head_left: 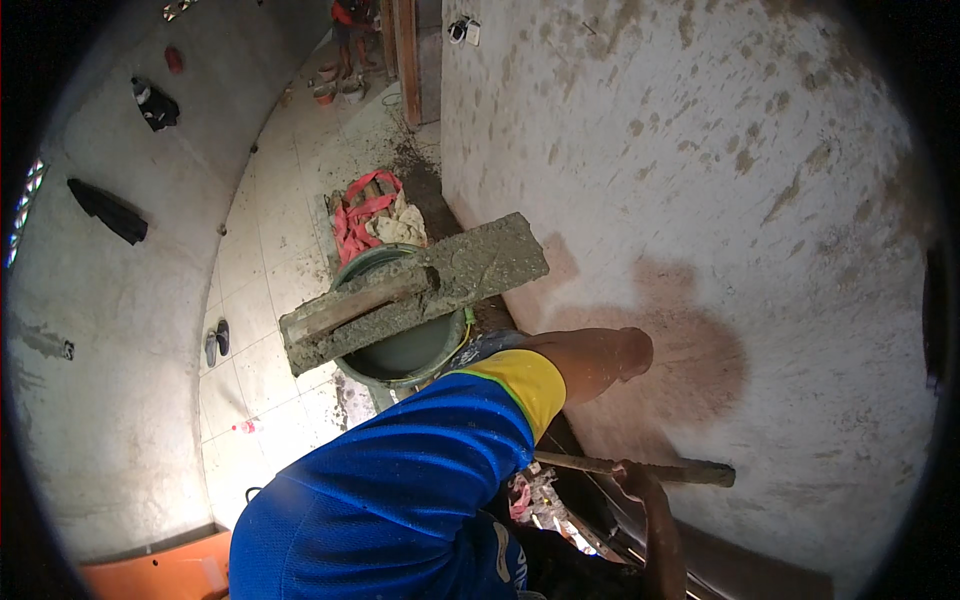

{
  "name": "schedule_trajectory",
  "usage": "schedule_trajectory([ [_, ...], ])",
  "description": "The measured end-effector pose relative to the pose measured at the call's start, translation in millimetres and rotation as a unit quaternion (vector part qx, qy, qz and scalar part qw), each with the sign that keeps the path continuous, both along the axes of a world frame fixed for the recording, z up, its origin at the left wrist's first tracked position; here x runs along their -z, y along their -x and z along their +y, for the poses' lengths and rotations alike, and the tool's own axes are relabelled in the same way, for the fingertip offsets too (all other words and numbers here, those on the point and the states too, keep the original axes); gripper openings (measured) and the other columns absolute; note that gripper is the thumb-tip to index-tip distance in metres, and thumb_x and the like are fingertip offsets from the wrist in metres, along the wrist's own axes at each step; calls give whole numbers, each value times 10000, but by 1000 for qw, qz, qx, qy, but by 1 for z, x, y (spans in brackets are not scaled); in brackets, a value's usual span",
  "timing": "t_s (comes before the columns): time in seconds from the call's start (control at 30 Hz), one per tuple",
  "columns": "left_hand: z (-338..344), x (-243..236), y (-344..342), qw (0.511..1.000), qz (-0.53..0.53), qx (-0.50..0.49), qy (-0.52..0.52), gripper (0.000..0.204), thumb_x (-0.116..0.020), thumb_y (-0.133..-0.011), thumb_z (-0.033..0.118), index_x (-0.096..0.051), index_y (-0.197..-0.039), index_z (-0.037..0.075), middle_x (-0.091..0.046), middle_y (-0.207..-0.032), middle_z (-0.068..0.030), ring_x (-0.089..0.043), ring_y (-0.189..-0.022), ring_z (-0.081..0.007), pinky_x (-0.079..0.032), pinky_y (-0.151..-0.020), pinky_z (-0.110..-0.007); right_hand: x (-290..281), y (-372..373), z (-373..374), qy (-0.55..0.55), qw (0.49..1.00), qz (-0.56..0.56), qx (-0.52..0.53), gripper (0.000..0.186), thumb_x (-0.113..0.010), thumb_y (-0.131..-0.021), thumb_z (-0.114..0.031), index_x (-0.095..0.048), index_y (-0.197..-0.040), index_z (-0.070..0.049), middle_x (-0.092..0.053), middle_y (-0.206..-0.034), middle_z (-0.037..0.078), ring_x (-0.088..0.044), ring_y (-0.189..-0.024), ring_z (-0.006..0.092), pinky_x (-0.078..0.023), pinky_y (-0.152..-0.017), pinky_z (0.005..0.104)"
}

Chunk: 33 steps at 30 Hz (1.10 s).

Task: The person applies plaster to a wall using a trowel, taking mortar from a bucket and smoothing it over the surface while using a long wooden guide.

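Observation:
My left hand (632,352) reaches right from a blue, yellow-cuffed sleeve and is at or near the mottled plaster wall (760,200); its finger posture is unclear. Lower down, my right hand (632,478) grips a long, mortar-caked bar (700,470) alongside that wall. A board coated in wet grey mortar (490,255), with a long, narrow tool (355,305) lying on it, rests across a round tub of cloudy water (400,352). Part of the tub is hidden beneath the board and my arm.
Red strips and pale cloth (370,215) lie behind the tub on the tiled floor (265,240). Sandals (217,345) sit by the left wall (120,350). A person (352,30) stands at the far end near buckets (325,93). An orange object (150,565) is at lower left.

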<state>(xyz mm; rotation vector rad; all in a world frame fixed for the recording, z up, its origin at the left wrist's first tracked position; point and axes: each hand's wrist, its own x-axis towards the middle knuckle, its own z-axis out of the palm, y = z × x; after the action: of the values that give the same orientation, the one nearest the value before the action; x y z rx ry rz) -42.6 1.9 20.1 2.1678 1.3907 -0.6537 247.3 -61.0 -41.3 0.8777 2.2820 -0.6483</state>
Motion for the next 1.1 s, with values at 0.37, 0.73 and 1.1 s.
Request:
schedule_trajectory([
  [0.37,2,9,1,1000,-8,-11,-7,429,-663,-673,393,-623,-1046,187,-612,-1038,-51,-549,-976,-276,-432,-817,-452,-1,5,1,21,1000,4,-13,270,-570,-799,-237,-578,-1029,-95,-597,-1021,125,-560,-973,281,-435,-836,369],
  [0.73,15,30,-2,997,32,-24,61,444,-632,-719,412,-593,-1101,188,-585,-1102,-47,-520,-1027,-270,-395,-870,-450,-2,8,-1,8,1000,-14,-10,275,-560,-813,-253,-574,-1034,-89,-589,-1035,136,-550,-990,283,-424,-847,377],
  [1.1,5,5,-4,1000,12,11,18,429,-626,-717,419,-604,-1080,192,-595,-1078,-35,-529,-1006,-269,-403,-856,-453,-3,3,0,13,1000,-22,10,291,-561,-813,-244,-567,-1044,-68,-582,-1055,147,-552,-991,288,-428,-849,371],
])
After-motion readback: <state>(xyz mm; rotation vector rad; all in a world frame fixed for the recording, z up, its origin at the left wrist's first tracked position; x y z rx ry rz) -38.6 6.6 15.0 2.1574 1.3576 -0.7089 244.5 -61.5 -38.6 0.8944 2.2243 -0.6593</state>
